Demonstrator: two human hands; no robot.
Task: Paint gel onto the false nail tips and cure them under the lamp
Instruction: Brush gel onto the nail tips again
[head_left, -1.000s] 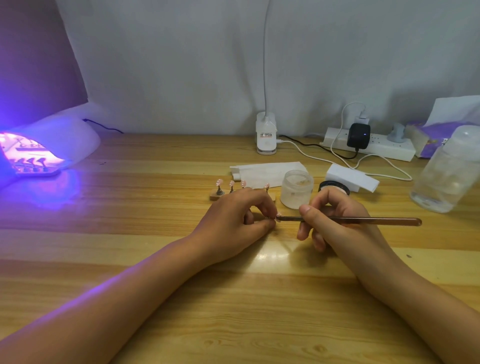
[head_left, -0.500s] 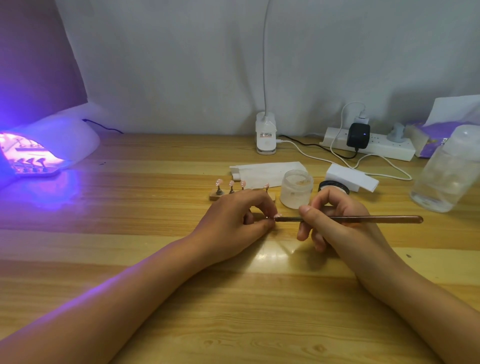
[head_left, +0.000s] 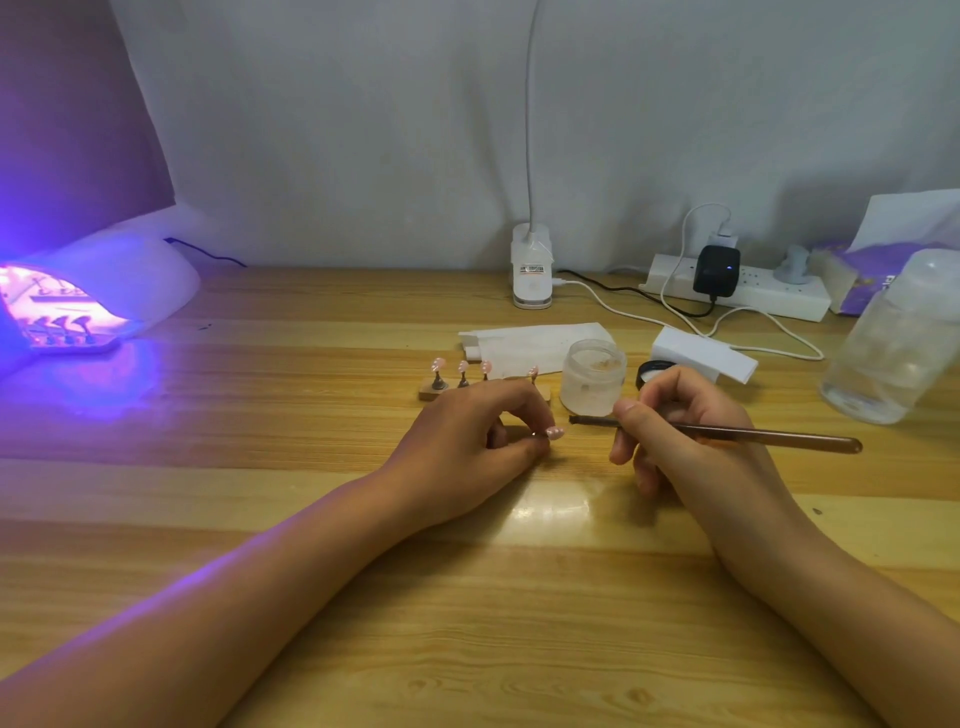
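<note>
Our left hand pinches a glossy pink nail tip; our right hand grips the brush, mid-surface.

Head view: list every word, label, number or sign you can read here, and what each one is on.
No text here can be read.
White clip-on lamp base at the back of the wooden desk: a small label with a red line and dark print, too blurred to read.
Purple tissue pack at the right: a white mark near its edge, partly hidden and illegible.
Frosted gel jar, brown brush, white power strip: no print visible.
</note>
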